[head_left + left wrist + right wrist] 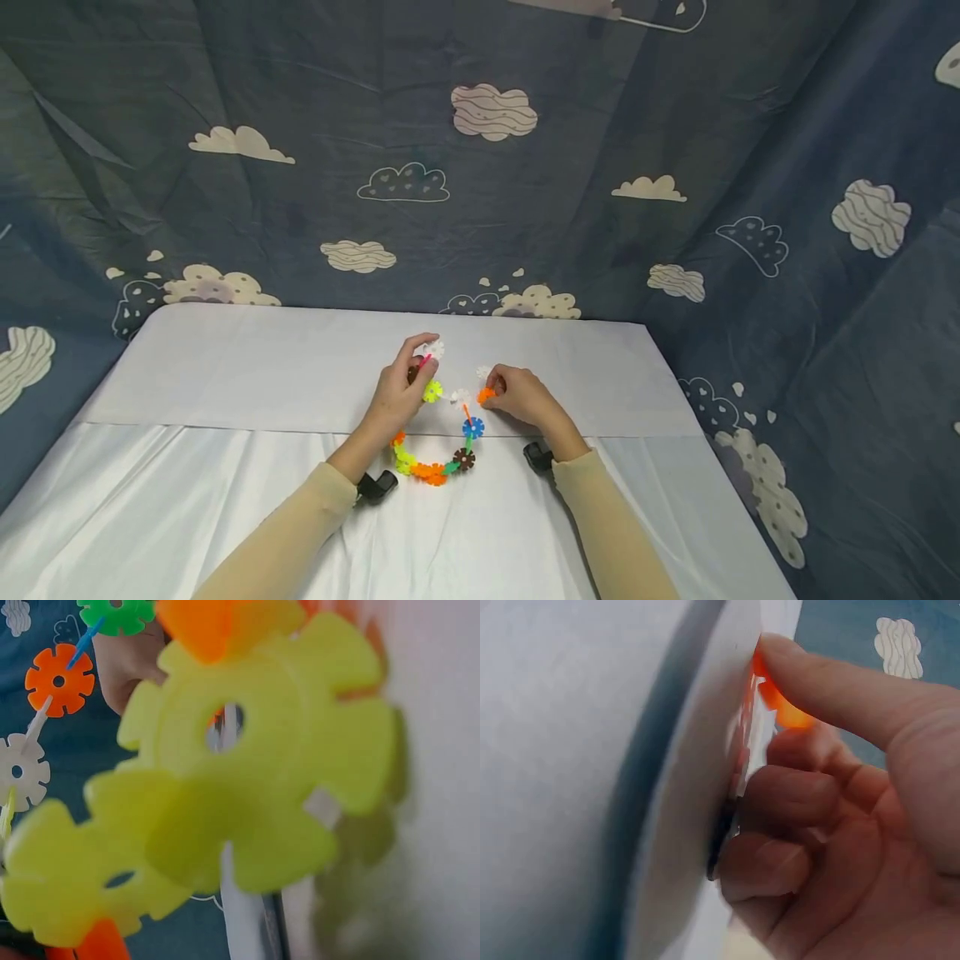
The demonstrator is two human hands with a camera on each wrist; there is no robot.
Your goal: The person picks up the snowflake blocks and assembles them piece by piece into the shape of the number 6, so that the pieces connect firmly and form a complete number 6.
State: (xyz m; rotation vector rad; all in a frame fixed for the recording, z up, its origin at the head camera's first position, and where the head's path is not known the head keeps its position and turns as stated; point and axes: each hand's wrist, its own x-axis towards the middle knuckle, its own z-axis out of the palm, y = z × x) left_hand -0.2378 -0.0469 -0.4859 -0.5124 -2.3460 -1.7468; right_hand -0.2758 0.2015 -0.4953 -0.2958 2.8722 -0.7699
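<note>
A chain of slotted plastic snowflake discs (429,472) curves over the white cloth, in orange, yellow, green, brown and blue. My left hand (396,390) grips its upper left end, thumb and fingers around a pink disc (426,361) and a white disc (435,349). Yellow discs (255,765) fill much of the left wrist view. Between thumb and forefinger, my right hand (525,395) pinches an orange disc (487,395), near the chain's right end. The thumb partly covers that orange disc (791,714) in the right wrist view.
A white cloth (247,508) covers the table, with a raised-looking seam across it. A pale disc (483,372) lies just beyond the right fingertips. Behind the table hangs a dark curtain (300,217) printed with clouds.
</note>
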